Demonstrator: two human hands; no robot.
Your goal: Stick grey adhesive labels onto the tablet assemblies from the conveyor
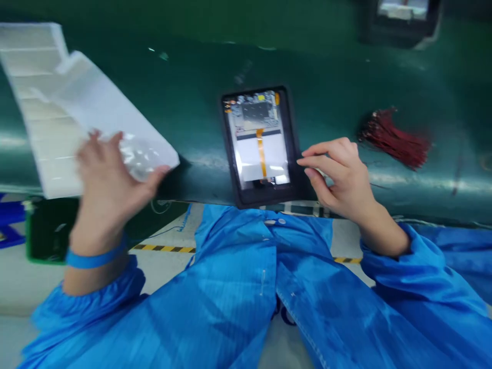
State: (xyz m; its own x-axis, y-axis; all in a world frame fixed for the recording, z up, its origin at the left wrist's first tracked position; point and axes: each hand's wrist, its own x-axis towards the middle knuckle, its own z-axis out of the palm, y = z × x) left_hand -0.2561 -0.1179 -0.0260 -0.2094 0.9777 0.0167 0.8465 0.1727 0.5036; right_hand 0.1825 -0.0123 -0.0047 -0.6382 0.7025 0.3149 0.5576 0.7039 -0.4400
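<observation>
An opened tablet (261,146) in a black frame lies on the green belt (330,92), showing a circuit board, a white panel and an orange ribbon cable. My right hand (338,177) rests at its right edge, fingers bent and pressed against the frame. My left hand (109,179), blurred by motion, grips a clear plastic film (140,156) over a white sheet (96,107) that lies on a long white strip of labels (34,97). A blue band circles my left wrist.
A bundle of red wires (395,138) lies on the belt to the right. Another black tray (402,18) sits at the far top right. A green bin (46,230) stands below the belt at the left. My blue coat fills the foreground.
</observation>
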